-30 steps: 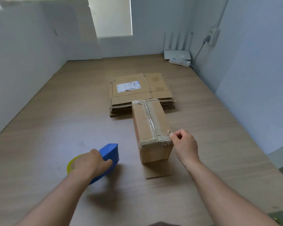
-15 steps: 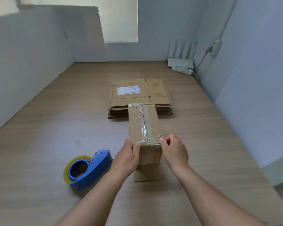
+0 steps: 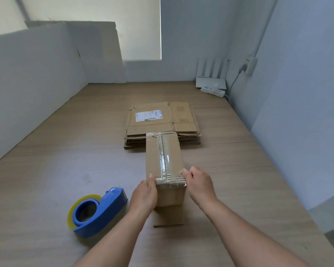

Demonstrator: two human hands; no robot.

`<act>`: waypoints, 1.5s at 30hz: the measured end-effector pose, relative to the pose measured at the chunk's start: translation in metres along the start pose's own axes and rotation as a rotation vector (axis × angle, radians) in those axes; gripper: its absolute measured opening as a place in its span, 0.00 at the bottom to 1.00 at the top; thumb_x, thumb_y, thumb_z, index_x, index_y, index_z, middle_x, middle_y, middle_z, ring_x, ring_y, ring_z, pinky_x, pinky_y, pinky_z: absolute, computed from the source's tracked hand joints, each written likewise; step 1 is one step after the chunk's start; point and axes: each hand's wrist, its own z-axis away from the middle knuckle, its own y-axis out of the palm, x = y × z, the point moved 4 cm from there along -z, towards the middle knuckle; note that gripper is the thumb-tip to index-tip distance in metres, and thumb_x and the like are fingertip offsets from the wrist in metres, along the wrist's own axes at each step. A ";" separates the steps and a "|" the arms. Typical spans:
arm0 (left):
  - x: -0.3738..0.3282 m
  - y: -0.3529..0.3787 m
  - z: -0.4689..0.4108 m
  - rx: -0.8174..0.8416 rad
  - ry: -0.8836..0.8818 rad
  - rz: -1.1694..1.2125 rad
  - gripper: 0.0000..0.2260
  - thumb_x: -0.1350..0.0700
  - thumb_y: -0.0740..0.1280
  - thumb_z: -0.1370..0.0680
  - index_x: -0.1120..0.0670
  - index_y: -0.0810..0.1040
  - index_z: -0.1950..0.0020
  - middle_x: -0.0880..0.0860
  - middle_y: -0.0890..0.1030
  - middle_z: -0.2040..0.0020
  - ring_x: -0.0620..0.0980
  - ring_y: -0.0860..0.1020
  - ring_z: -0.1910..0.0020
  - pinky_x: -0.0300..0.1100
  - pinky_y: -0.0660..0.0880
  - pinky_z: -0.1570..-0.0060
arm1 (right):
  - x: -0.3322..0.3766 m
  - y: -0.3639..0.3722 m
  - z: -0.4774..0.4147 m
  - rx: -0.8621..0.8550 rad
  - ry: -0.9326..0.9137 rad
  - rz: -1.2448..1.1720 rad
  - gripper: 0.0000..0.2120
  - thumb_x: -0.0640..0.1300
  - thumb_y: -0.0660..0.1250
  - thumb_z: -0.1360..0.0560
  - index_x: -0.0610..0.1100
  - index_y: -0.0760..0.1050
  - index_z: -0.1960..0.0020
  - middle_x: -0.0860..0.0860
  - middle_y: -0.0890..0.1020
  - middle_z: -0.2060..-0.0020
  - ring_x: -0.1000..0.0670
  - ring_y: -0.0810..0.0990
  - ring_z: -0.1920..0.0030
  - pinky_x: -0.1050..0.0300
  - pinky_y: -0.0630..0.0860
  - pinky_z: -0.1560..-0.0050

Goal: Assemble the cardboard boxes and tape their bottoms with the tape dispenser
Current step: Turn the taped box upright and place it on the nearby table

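Note:
An assembled cardboard box (image 3: 171, 151) stands on the wooden table with its taped seam facing up. My left hand (image 3: 144, 195) grips its near left corner, thumb on the top edge. My right hand (image 3: 199, 185) grips the near right corner, fingers curled over the tape end. One loose flap of the box lies flat on the table below my hands. The blue tape dispenser (image 3: 96, 211) with its yellowish roll lies on the table left of my left hand, untouched. A stack of flattened cardboard boxes (image 3: 152, 120) lies just behind the box.
White foam boards (image 3: 37, 78) wall the table's left side and back. A white router (image 3: 210, 83) and a power strip (image 3: 213, 91) sit at the far right corner, cable running up the wall. The table's right edge (image 3: 289, 189) drops off near my right arm.
My left hand let go of the tape dispenser, left it on the table, and moved right to take the box's near left corner. My right hand stayed on the near right corner.

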 end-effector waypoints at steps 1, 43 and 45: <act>0.001 -0.002 0.000 0.011 0.007 0.025 0.28 0.40 0.45 0.18 0.59 0.73 0.38 0.55 0.77 0.46 0.52 0.75 0.48 0.47 0.72 0.47 | 0.001 -0.002 -0.001 0.034 -0.040 0.024 0.19 0.51 0.58 0.20 0.46 0.61 0.67 0.50 0.70 0.69 0.44 0.71 0.59 0.51 0.64 0.61; 0.001 -0.054 0.019 -0.206 0.354 -0.038 0.08 0.54 0.65 0.21 0.53 0.75 0.43 0.48 0.79 0.57 0.48 0.78 0.55 0.34 0.67 0.62 | -0.007 -0.005 0.010 -0.039 -0.543 0.135 0.15 0.39 0.70 0.28 0.43 0.76 0.41 0.47 0.82 0.58 0.45 0.79 0.56 0.53 0.76 0.54; 0.002 -0.055 0.018 -0.191 0.350 -0.037 0.10 0.54 0.65 0.21 0.52 0.74 0.40 0.49 0.80 0.56 0.47 0.77 0.56 0.34 0.68 0.60 | 0.001 -0.002 0.008 -0.075 -0.622 0.158 0.18 0.40 0.70 0.30 0.45 0.74 0.41 0.49 0.81 0.60 0.45 0.79 0.59 0.54 0.76 0.58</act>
